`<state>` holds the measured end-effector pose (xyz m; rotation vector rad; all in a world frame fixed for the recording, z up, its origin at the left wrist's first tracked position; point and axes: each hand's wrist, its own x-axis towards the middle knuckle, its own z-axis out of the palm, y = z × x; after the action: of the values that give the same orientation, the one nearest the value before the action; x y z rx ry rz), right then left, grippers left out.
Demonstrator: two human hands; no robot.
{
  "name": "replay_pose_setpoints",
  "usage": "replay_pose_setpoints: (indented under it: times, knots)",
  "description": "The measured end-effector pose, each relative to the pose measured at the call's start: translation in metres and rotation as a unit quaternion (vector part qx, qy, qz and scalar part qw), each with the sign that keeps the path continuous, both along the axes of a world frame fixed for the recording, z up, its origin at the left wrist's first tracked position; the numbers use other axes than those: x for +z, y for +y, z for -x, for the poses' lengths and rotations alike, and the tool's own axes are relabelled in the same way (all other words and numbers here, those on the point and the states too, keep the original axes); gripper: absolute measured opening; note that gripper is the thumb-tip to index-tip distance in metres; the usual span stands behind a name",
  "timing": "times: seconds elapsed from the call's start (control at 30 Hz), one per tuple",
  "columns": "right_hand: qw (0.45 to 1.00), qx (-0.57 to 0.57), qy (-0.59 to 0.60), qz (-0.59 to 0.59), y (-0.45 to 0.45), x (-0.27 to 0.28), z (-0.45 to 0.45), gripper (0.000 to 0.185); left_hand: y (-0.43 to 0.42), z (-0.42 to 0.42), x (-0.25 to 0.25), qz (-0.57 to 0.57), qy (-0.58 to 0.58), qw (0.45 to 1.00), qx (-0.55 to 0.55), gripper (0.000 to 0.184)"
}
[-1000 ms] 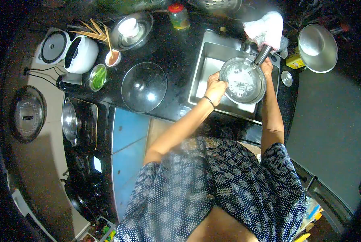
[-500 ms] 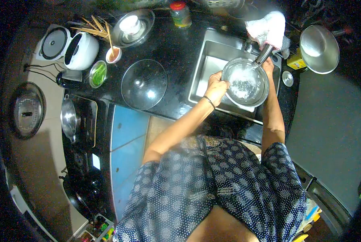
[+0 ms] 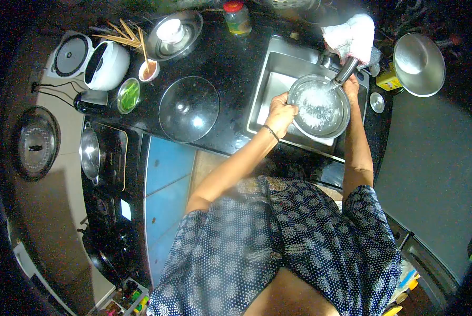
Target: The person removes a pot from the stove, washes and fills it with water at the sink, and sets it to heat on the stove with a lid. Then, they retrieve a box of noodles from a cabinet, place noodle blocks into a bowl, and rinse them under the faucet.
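Observation:
A round metal bowl [image 3: 320,113] with churning water in it is held over the sink [image 3: 273,87], under the faucet spout [image 3: 345,72]. My left hand [image 3: 282,112] grips the bowl's left rim, thumb over the edge. At the bowl's upper right side is my right hand [image 3: 351,87], beside the faucet; its fingers are mostly hidden behind the bowl and spout. A white cloth [image 3: 352,38] is wrapped on the faucet.
Left of the sink lies a glass lid [image 3: 189,109]. Farther left are a dish of greens [image 3: 129,96], a small sauce bowl [image 3: 148,70] and a white appliance [image 3: 107,66]. A red-lidded jar [image 3: 237,19] stands behind; a steel bowl [image 3: 419,64] is at right.
The bowl has shifted slightly under the spout with both hands still at it, and the water's surface pattern differs. The whole view has moved a little.

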<state>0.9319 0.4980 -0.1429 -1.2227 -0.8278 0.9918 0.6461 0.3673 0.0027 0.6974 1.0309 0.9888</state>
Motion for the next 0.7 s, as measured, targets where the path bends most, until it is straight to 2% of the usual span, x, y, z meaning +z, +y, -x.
replay_pose_setpoints:
  times: [0.17, 0.33, 0.47, 0.6, 0.7]
  knots:
    - [0.997, -0.014, -0.072, 0.037, 0.0006, 0.0034, -0.0020, 0.018, 0.0001, -0.0006, -0.0072, -0.002, -0.041, 0.999, 0.011, 0.036]
    - [0.996, -0.030, -0.069, 0.044, -0.0003, 0.0096, 0.0030, 0.018, 0.0003, 0.0040, -0.0003, 0.017, 0.005, 1.000, -0.020, 0.036]
    - [0.999, 0.001, -0.035, 0.006, 0.0031, 0.0023, -0.0029, 0.018, 0.0006, 0.0010, -0.0054, 0.006, -0.018, 1.000, 0.005, 0.034]
    - [0.998, -0.002, -0.068, 0.015, 0.0032, 0.0047, -0.0028, 0.018, 0.0011, 0.0026, -0.0044, 0.004, -0.016, 1.000, 0.003, 0.033]
    - [0.999, -0.004, -0.025, 0.026, 0.0014, 0.0118, 0.0005, 0.018, 0.0018, 0.0024, -0.0050, 0.005, -0.019, 1.000, 0.002, 0.034]
